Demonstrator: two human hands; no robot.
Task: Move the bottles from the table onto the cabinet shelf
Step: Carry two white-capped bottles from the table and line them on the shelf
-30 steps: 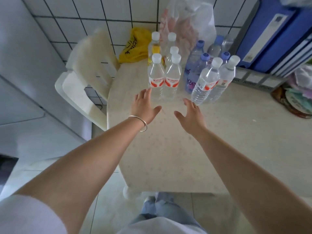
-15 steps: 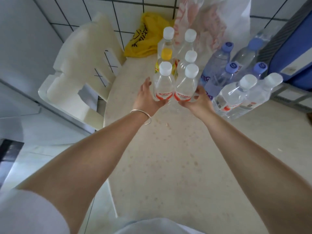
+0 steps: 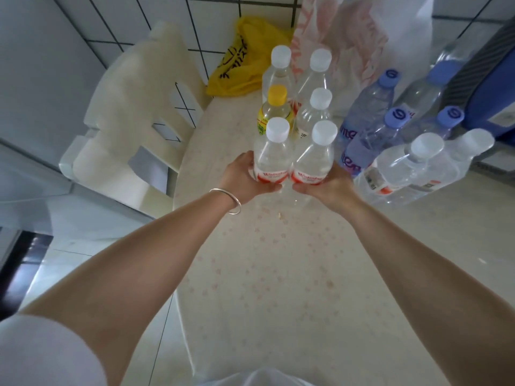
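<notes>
The table (image 3: 278, 274) lies bare from the near edge up to the hands; its left edge runs beside a cream plastic chair (image 3: 133, 129). The left hand (image 3: 242, 179) wraps the front left white-capped bottle (image 3: 271, 157), the right hand (image 3: 328, 188) wraps the front right white-capped bottle (image 3: 313, 160); both hold clear liquid and touch each other. Behind stands a yellow-capped bottle (image 3: 276, 110); blue-capped bottles (image 3: 370, 126) crowd the right.
</notes>
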